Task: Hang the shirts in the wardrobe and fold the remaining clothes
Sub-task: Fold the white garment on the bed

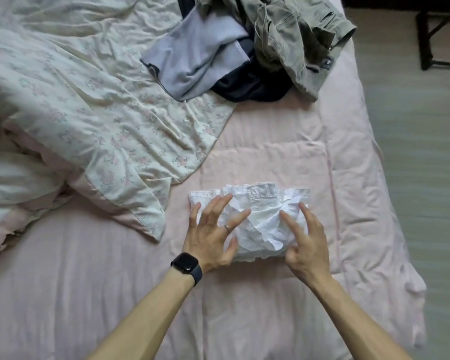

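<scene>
Head view, looking down on a bed with a pink sheet.

- White garment: folded into a compact, crumpled bundle that lies flat on the sheet, just past centre toward 5 o'clock. A hemmed band runs along its far edge at 12 o'clock.
- Left hand: we see it laid on the 9 o'clock end of the bundle. The grip is spread, with the fingers fanned and fairly straight across the cloth and the thumb at the near edge. It pinches nothing. There is a ring on one finger and a dark watch on the wrist.
- Right hand: it lies on the 3 o'clock end of the bundle. This grip is also spread, with the long fingers stretched out on the fabric and pointing to 11 o'clock. The thumb is bent beside the near hem.
- Both forearms are bare and come in from 6 o'clock.
- Unfolded heap at 12 to 1 o'clock, well apart from the bundle: an olive-green garment lies on top. A dark navy garment sits under it, and a pale blue garment spills toward 11 o'clock.
- Floral duvet: rumpled, filling 9 to 11 o'clock, with one corner reaching near the bundle.
- Floor runs along 3 o'clock. We note dark furniture legs at 1 o'clock.
</scene>
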`<state>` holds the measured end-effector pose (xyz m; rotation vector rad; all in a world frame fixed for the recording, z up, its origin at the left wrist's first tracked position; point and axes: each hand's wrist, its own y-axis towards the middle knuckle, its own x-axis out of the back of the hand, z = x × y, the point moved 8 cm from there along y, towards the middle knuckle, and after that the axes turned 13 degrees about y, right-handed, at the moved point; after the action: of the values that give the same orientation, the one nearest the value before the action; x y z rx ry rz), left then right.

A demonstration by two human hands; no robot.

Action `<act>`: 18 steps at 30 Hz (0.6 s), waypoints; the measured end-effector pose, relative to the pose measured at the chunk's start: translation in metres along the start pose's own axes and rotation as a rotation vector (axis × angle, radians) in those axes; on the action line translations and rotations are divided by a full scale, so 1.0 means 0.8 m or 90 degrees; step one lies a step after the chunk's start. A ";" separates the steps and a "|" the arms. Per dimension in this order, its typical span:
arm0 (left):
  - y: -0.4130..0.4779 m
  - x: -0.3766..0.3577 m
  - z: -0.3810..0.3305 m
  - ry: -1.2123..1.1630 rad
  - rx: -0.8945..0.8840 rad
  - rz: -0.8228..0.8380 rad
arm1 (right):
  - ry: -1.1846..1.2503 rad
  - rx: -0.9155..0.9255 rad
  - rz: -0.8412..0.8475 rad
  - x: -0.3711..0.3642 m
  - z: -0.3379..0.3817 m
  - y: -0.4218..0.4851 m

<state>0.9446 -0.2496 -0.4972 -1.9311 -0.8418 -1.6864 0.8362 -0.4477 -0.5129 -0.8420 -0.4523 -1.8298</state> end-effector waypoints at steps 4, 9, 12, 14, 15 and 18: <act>0.021 0.004 -0.017 0.100 -0.100 -0.043 | -0.085 0.076 0.054 0.002 -0.010 0.002; 0.049 0.006 0.030 0.018 0.043 0.039 | -0.024 0.076 0.051 0.008 -0.009 0.033; 0.063 -0.013 0.080 0.017 0.202 0.190 | 0.075 -0.121 0.039 0.013 -0.032 0.066; 0.073 -0.024 0.101 0.052 0.237 0.224 | 0.138 -0.229 0.025 0.010 -0.047 0.090; 0.079 -0.031 0.108 0.067 0.252 0.236 | 0.144 -0.246 0.004 0.009 -0.052 0.103; 0.088 -0.055 0.109 0.104 0.281 0.303 | 0.038 -0.242 -0.008 -0.003 -0.059 0.129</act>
<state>1.0529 -0.2482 -0.5499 -1.5172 -0.5706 -1.2305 0.9153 -0.5180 -0.5544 -1.0353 -0.0698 -1.9793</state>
